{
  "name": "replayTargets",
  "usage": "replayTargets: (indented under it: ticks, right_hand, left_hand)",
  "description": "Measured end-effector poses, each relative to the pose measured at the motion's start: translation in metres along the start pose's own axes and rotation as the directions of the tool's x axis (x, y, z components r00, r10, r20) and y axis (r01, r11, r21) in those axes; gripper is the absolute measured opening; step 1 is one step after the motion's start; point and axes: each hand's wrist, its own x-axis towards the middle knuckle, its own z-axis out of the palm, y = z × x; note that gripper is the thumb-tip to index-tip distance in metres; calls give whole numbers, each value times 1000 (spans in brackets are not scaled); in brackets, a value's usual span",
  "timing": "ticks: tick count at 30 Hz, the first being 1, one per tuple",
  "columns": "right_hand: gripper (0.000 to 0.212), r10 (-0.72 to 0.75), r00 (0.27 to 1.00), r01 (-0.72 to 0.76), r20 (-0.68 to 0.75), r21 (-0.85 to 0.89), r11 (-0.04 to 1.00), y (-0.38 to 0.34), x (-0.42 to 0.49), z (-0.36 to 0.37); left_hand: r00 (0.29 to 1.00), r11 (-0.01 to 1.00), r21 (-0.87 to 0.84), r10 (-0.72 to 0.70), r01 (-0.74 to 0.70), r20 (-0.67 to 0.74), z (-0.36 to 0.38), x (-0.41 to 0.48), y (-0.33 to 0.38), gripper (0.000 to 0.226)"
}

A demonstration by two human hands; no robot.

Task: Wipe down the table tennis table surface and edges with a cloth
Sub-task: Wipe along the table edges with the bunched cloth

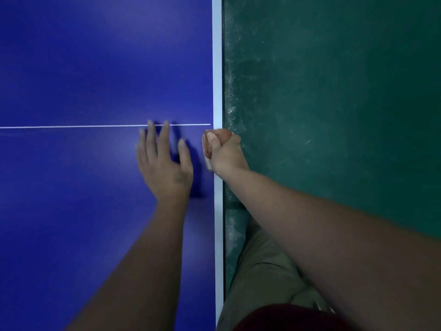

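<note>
The blue table tennis table [83, 68] fills the left of the view, with a white border stripe [217, 68] along its right edge and a thin white line [71, 126] across it. My left hand [164, 161] lies flat on the blue top, fingers straight and spread, just below that line. My right hand [224, 151] grips a bunched pinkish-white cloth [208, 149] against the table's right edge, thumb on top. Most of the cloth is hidden inside the fist.
A dark green floor [334, 103] with pale dusty scuffs near the table runs along the right. My leg in khaki trousers [262, 271] stands close to the table edge at the bottom.
</note>
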Motion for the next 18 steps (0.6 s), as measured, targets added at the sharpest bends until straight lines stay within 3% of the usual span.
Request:
replayTargets:
  ticks: [3, 6, 9, 13, 18]
  right_hand:
    - [66, -2, 998, 4, -67, 25, 1000, -20, 12, 5]
    - [68, -19, 997, 21, -78, 31, 999, -28, 18, 4]
    - [74, -50, 998, 50, -40, 1, 999, -8, 5, -1]
    - [66, 35, 999, -37, 16, 156, 987, 37, -35, 1]
    - [71, 74, 997, -71, -39, 83, 994, 35, -29, 13]
  left_hand:
    - [996, 999, -11, -42, 43, 73, 21, 87, 26, 56]
    - [987, 989, 140, -74, 54, 145, 39, 142, 46, 65]
    - [983, 968, 242, -101, 62, 151, 52, 156, 50, 69]
    - [988, 965, 254, -103, 70, 118, 54, 154, 50, 70]
    - [989, 961, 267, -103, 72, 107, 57, 155, 48, 68]
